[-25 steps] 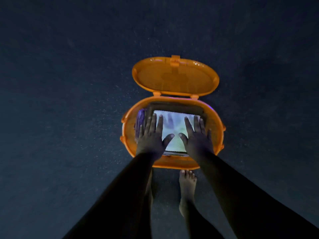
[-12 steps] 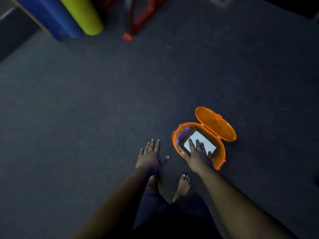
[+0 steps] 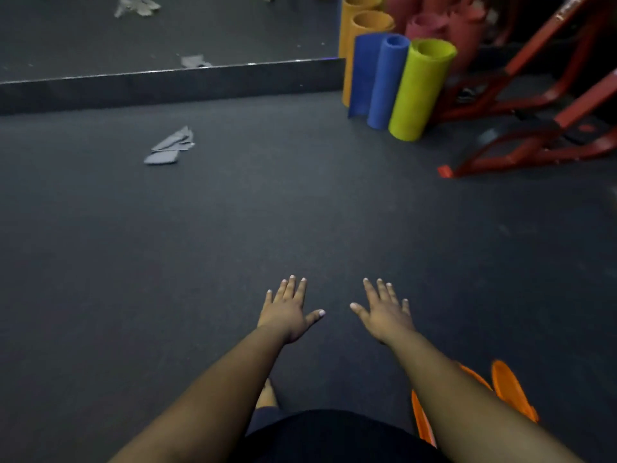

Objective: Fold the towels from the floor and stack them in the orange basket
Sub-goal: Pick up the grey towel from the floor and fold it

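Since earlier frame: right hand (image 3: 384,312) off towel stack, out of basket; both hands now stretched forward over bare floor (image 3: 233,228), fingers straight and spread, holding nothing. Left hand (image 3: 287,312) beside it, small gap between. View swung up; basket (image 3: 510,392) now at bottom right, mostly hidden behind right forearm, contents unseen. Grey towel (image 3: 170,145) crumpled on floor, far left ahead, long axis diagonal, pointing up-right toward low ledge (image 3: 167,85). More towels (image 3: 137,6) beyond ledge. Rolled mats (image 3: 420,88) and red frame (image 3: 534,105) at upper right. Nothing between hands and towel.
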A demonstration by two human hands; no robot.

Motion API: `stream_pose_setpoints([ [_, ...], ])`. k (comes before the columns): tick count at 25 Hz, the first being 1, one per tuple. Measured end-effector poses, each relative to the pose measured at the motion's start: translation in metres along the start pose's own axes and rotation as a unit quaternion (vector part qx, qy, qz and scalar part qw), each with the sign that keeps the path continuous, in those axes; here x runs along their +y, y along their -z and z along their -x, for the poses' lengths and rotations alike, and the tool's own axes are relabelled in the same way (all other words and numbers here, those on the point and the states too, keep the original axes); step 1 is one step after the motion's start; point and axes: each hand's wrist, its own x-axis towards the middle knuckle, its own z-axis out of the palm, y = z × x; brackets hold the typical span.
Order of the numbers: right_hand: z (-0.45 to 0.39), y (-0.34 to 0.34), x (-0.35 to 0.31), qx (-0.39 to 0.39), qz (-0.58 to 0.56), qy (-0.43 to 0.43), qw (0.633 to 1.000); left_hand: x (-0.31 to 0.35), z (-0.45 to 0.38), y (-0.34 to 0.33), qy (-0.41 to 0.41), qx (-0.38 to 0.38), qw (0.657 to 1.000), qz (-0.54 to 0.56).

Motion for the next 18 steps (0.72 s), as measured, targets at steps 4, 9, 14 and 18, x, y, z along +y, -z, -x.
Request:
stream_pose_setpoints([
  [4, -0.053, 0.013, -0.137, 0.004, 0.033, 0.064, 0.997, -0.111, -0.010, 0.052, 0.035, 0.035, 0.998, 0.027],
  [9, -0.114, 0.033, -0.280, 0.000, 0.055, 0.126, 0.991, -0.230, -0.030, 0.120, 0.081, 0.066, 0.993, 0.055],
  [14, -0.197, 0.056, -0.391, -0.001, 0.079, 0.183, 0.980, -0.323, -0.080, 0.172, 0.133, 0.089, 0.983, 0.089],
  [18, -0.284, 0.079, -0.476, -0.009, 0.095, 0.225, 0.970, -0.387, -0.143, 0.222, 0.174, 0.107, 0.974, 0.098],
])
